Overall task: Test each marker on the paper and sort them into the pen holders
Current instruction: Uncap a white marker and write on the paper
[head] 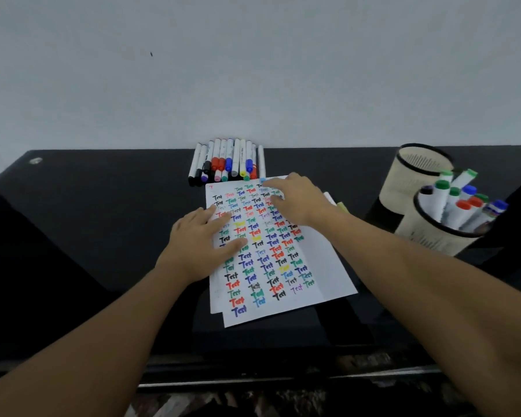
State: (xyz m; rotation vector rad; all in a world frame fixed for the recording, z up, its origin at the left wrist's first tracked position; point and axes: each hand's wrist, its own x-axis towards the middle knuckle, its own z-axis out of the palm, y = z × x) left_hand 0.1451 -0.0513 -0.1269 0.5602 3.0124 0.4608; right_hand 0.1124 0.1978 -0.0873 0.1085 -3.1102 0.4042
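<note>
A black counter runs across the view, with a pale wall behind it. At the centre lies the paper, tilted a little, filled with rows of the word "Test" in many colours; a second sheet shows under its near edge.

The left hand lies flat on the paper's 9 o'clock side, fingers straight and spread, pressing the sheet and holding nothing. The right hand rests toward the paper's 1 o'clock corner, fingers extended with tips on the sheet, also holding nothing.

Just beyond the paper at 12 o'clock, a row of markers lies side by side against the wall, white barrels with black, red, blue, green, pink and purple caps pointing toward the paper; the nearest caps almost touch its far edge.

At 3 o'clock, well apart from the paper, stand two beige mesh holders with black rims. The far holder shows no contents from this angle. The near holder is packed with markers, caps up, in green, blue, red and purple. A yellowish object peeks out beside the right wrist; what it is cannot be told.
</note>
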